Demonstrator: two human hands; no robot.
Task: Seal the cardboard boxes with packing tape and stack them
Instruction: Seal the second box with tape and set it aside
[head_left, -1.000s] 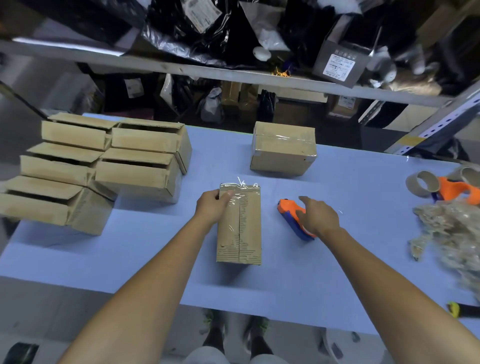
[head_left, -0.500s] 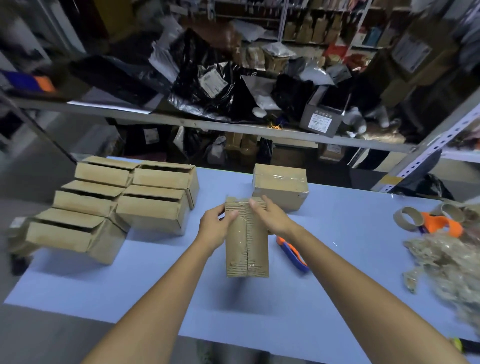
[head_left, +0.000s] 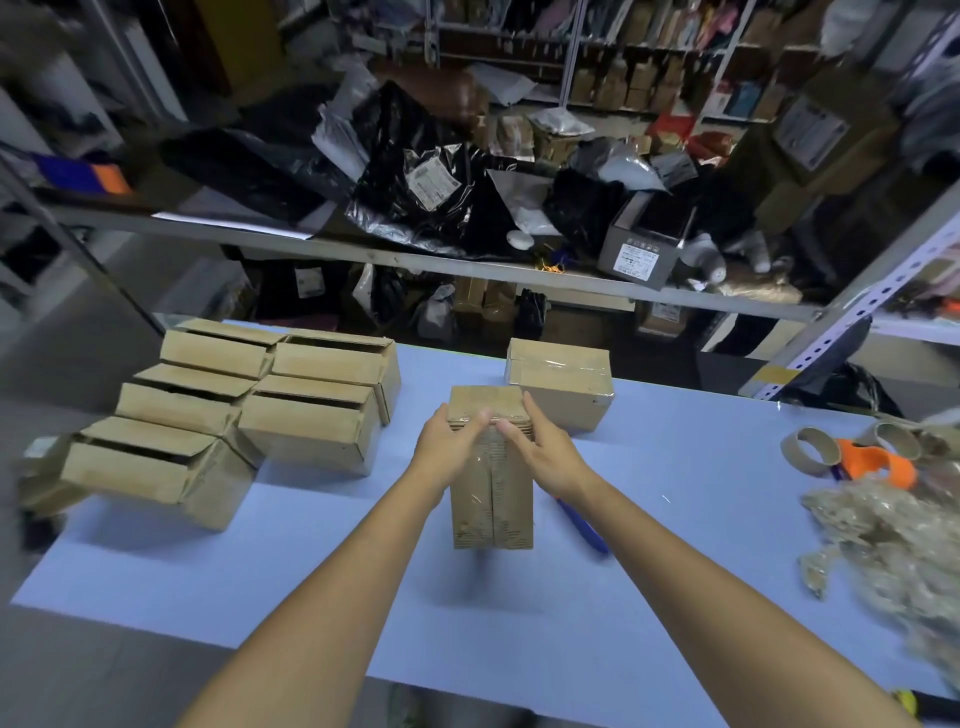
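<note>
Cardboard box (head_left: 491, 499), clear tape along its centre seam, lies mid-table between both hands. Its long axis runs near to far with the far end tipped up, and the shadow on the blue table (head_left: 675, 519) suggests it is lifted clear. The left hand (head_left: 449, 441) grips the far-left corner, thumb on the taped face and fingers curled round the side. The right hand (head_left: 545, 449) holds the far-right corner likewise, the two thumbs nearly meeting at the seam. A sealed box (head_left: 563, 382) stands just beyond and to the right, nearer the right hand. It is the likely base for stacking, so the coming move runs far and slightly right. The unsealed boxes (head_left: 311, 421) are grouped at the left, well apart. The blue tape dispenser (head_left: 584, 525) lies just right of the held box, under the right forearm.
</note>
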